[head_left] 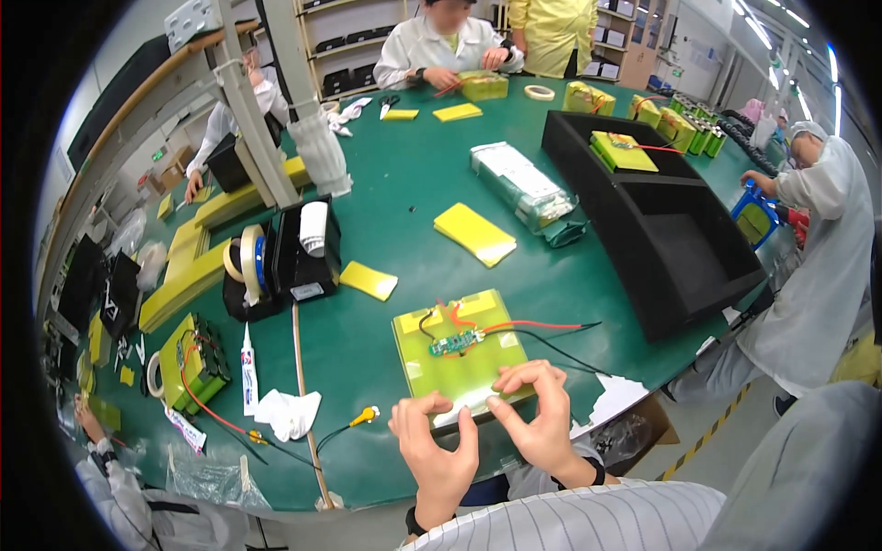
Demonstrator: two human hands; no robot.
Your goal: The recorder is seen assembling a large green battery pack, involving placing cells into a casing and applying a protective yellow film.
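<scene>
A flat yellow-green battery pack [455, 363] lies on the green table in front of me. On it sits a small green circuit board [457, 342], with red and black leads running off to the right. My left hand [436, 450] grips the near left edge of the pack, thumb and forefinger bent around it. Its near right edge is held by my right hand [539, 413], thumb pressing beside the left one. Between the thumbs a whitish, shiny strip [475, 401] shows along the near edge; the fingers partly cover it. The undersides of both hands are hidden.
Yellow sheets [475, 234] and a wrapped white bundle [521, 184] lie beyond the pack. A black foam tray [661, 230] stands right; a tape holder [280, 262], glue tube [249, 372] and another battery pack [191, 363] sit left. Co-workers [448, 50] work around the table.
</scene>
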